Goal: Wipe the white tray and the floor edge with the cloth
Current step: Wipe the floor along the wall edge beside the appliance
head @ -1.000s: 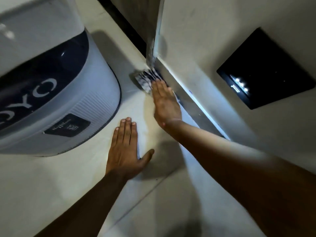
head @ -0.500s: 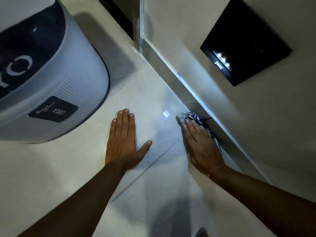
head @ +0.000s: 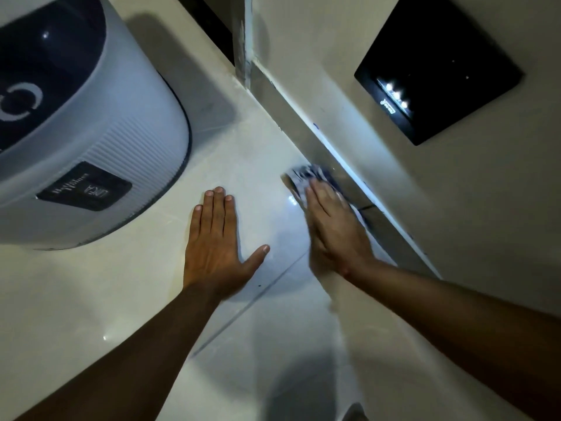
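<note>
Head view: your two hands flat on the floor (head: 91,299).
Left hand (head: 217,244) splayed, palm down, fingers together, thumb out. Right hand (head: 332,226), blurred, fingers together, presses the cloth (head: 306,174) against the skirting (head: 303,129) at the floor edge.

I see the cloth (head: 306,177), a blue-and-white striped rag, bunched flat on the pale glossy floor (head: 273,147). It lies at about 1 o'clock from frame centre, just beside the grey skirting strip (head: 306,132) that marks the floor edge. Its near part is covered by fingers; only the far end shows, blurred. No white tray can be identified with certainty.
</note>
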